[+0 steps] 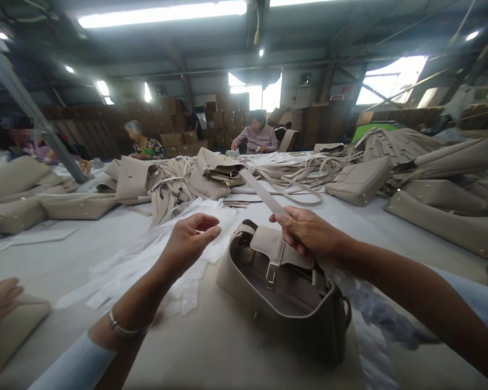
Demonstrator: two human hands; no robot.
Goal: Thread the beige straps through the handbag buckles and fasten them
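my right hand [307,230] is wrapped around a strap [264,192], which runs from my fist toward eleven o'clock. my left hand [193,238] has nothing in it, its fingers loosely bent, at ten o'clock from the bag [284,327]. that bag stands upright at five o'clock in my view, mouth open, its flap [274,244] just below my right hand. white sheets [146,271] lie at nine o'clock from it. to do this well, i judge, the strap wants a firm, flat pinch without a twist, and my free hand could best steady the rim, clear of the buckle [271,276].
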